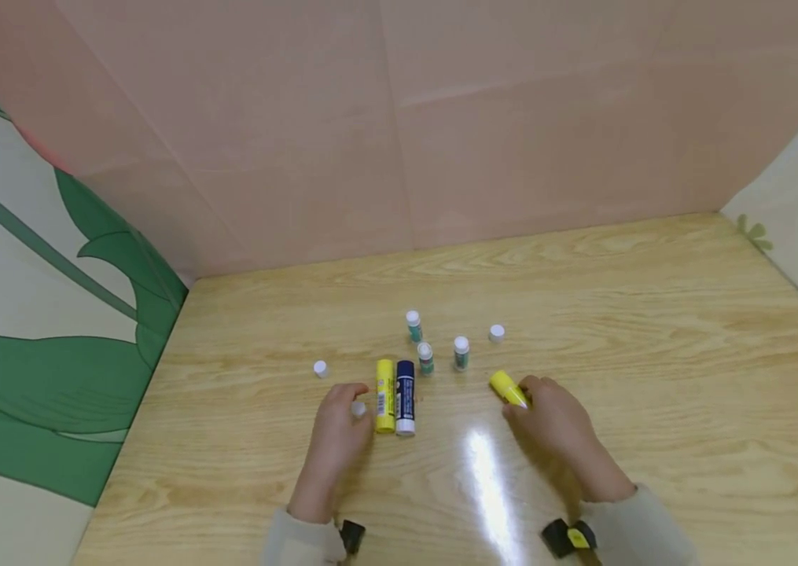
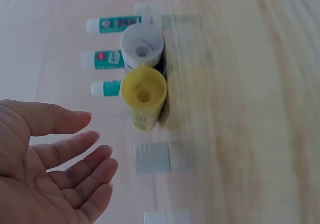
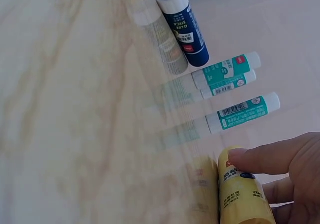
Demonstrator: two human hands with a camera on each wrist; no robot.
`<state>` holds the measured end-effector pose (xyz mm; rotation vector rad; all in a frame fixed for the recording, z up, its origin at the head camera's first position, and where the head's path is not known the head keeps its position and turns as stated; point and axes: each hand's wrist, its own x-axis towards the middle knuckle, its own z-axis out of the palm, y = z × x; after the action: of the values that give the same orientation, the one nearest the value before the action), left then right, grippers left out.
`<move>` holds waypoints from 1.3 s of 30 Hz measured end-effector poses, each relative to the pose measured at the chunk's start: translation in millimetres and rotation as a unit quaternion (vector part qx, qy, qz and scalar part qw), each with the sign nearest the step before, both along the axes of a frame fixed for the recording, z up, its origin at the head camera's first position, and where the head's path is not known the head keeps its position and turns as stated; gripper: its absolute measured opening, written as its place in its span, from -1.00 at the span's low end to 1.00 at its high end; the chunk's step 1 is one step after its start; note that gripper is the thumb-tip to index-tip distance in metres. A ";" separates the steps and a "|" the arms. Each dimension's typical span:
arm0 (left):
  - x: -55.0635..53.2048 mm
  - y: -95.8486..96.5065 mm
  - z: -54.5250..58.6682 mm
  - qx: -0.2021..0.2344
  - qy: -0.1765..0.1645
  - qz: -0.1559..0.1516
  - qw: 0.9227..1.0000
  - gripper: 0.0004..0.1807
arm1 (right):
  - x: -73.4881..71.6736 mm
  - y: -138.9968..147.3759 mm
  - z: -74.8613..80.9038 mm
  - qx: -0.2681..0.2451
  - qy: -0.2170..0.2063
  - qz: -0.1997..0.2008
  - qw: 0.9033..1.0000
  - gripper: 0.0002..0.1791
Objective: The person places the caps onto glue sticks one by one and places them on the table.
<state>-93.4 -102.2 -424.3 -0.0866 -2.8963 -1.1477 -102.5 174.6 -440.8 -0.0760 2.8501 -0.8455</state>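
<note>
My right hand grips a yellow glue stick that lies tilted on the table; in the right wrist view the thumb presses on its label. Just left of a second yellow glue stick is my left hand, its fingers spread and loosely bent, holding nothing. A white cap stands near those fingers, apart from them in the left wrist view. Against the second yellow stick lies a dark blue glue stick with a white end.
Three small green glue sticks with white caps, one at the back, one in the middle, one at the right, stand upright. Further white caps sit at left and right. A pink cloth wall borders the table's far edge.
</note>
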 end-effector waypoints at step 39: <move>-5.6 -11.9 -11.1 -0.085 -0.064 -0.016 0.994 -0.75 | 0.6 -7.8 9.5 -0.010 0.069 0.003 0.998 -0.51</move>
<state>-99.0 -114.2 -435.4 -0.0666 -3.1128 -0.9410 -101.9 166.8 -431.2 -0.1503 2.9688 -0.9013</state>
